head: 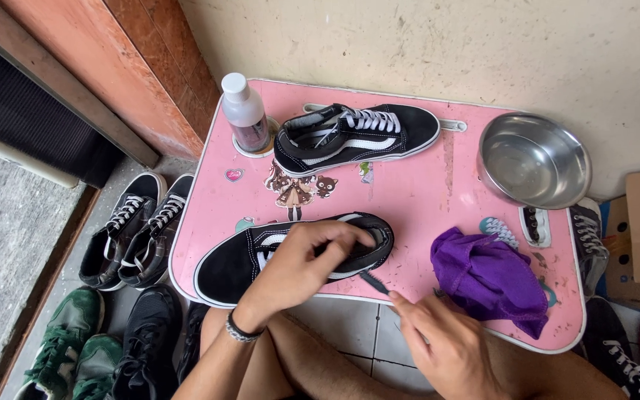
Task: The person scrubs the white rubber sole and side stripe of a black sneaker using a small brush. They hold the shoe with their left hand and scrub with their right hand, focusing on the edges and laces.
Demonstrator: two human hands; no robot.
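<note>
At the near edge of the pink tabletop (409, 192) our left hand (301, 263) curls over the near black sneaker (261, 259), fingers closed on its collar and tongue to pin it on its side. Our right hand (442, 344), just off the near edge, pinches a small dark brush (374, 284) whose tip touches the heel end of the white sole. A second black sneaker (357, 133) lies at the far side beside a white-capped bottle (246, 111); a steel bowl (533, 159) sits far right, and a purple cloth (490, 278) lies near right, close to our brush hand. We judge that the shoe's toe overhangs the near-left corner, so a hard stroke could push it off. A wide sweep might snag the cloth, and the tall bottle looks easy to topple if the tabletop is jolted.
</note>
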